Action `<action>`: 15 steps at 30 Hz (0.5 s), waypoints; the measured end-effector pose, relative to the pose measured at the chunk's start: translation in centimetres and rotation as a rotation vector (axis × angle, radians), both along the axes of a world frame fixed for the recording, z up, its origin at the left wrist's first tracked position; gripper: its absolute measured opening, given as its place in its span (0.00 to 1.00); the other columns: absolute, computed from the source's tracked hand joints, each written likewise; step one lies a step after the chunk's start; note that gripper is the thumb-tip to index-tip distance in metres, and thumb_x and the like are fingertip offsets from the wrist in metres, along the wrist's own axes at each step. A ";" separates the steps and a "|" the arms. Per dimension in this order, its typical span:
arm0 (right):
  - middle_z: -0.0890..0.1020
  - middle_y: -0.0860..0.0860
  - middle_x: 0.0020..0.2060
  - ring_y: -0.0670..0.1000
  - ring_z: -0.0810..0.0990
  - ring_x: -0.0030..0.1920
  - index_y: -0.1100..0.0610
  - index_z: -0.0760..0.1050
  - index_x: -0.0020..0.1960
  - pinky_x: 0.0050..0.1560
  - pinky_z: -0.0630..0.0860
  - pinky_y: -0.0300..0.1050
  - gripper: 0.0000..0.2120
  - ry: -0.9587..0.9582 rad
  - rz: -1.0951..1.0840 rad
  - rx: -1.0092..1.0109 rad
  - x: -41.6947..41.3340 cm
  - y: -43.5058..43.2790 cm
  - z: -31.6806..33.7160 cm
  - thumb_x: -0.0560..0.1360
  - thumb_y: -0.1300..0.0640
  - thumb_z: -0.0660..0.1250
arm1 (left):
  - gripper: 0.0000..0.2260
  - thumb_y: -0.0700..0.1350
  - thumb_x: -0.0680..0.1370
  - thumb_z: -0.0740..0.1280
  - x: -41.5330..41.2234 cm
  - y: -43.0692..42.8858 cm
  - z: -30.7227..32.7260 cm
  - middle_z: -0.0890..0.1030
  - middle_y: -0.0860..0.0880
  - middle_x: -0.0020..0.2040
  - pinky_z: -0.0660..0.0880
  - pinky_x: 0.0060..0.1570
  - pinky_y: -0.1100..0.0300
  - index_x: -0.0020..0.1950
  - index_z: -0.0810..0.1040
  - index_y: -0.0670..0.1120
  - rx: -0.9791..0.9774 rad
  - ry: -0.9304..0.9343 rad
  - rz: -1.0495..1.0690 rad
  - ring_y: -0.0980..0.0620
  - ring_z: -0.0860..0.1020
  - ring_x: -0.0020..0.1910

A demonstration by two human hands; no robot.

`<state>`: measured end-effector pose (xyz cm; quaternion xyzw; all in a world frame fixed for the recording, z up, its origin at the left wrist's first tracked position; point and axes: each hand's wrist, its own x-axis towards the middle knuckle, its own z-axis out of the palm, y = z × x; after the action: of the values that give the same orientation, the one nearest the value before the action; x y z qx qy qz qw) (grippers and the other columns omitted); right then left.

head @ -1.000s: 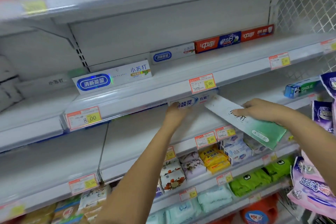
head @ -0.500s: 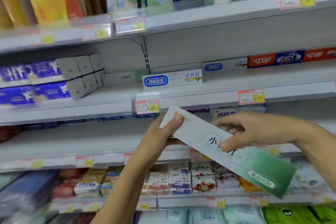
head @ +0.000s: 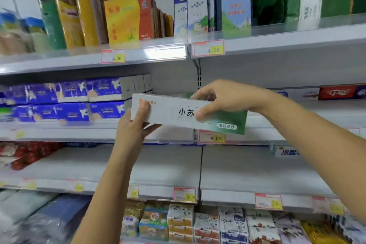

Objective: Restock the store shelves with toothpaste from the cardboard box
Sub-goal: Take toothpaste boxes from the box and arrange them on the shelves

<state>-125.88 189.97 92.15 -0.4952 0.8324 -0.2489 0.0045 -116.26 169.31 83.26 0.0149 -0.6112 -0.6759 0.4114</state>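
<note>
Placing step: we hold one toothpaste box in both hands at the front edge of the middle shelf.

Left hand wraps the box's left end, thumb on the front face, fingers underneath. Right hand pinches it right of centre, fingers over the top, thumb on the print. The box is in the air, nearly level, just above the 8.00 price tag on the shelf lip. Next, we reckon: push it in over the edge and set it flat, front face out, in line with the red toothpaste box at the rear right. The carton is long, white running to green at its right end; the black characters are partly under the thumb.
</note>
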 end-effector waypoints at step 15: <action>0.74 0.55 0.64 0.57 0.74 0.61 0.60 0.72 0.66 0.56 0.70 0.46 0.30 0.139 -0.422 0.327 -9.7 -16.2 0.6 0.71 0.44 0.72 | 0.07 0.49 0.76 0.65 -5.6 -11.7 -1.7 0.82 0.54 0.38 0.72 0.40 0.59 0.45 0.82 0.49 -0.961 -0.384 0.507 0.52 0.80 0.41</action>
<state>-135.55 173.74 92.77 -0.3193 0.9446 -0.0720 -0.0244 -121.88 157.62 81.60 0.0950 -0.8907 -0.1878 0.4029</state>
